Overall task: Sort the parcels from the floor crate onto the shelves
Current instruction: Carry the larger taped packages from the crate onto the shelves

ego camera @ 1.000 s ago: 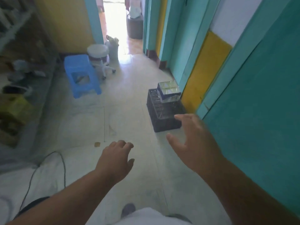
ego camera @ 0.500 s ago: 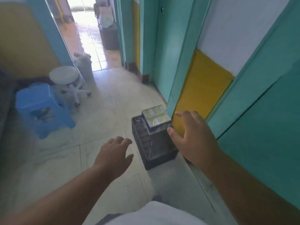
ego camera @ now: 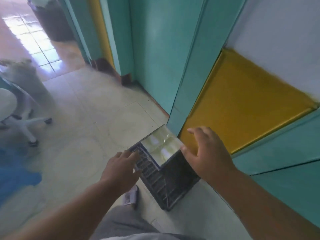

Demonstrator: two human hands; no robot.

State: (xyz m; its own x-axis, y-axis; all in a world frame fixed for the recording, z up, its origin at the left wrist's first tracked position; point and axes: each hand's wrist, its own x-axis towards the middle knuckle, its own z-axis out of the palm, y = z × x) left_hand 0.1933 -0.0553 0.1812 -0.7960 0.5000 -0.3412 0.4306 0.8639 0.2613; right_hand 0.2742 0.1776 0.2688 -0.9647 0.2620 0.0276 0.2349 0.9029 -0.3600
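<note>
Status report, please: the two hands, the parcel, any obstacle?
Left hand open, right hand open, either side of parcel; contact not clear. Parcel sits on top of black crate, against the wall. Nothing between hands and parcel.

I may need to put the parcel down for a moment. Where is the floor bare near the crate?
Bare tiles lie left of the crate, toward the stool. The crate's right side hugs the wall: no room there.

bare forearms (ego camera: 72, 210), grey shorts (ego camera: 128, 222), sandal (ego camera: 131, 196)
</note>
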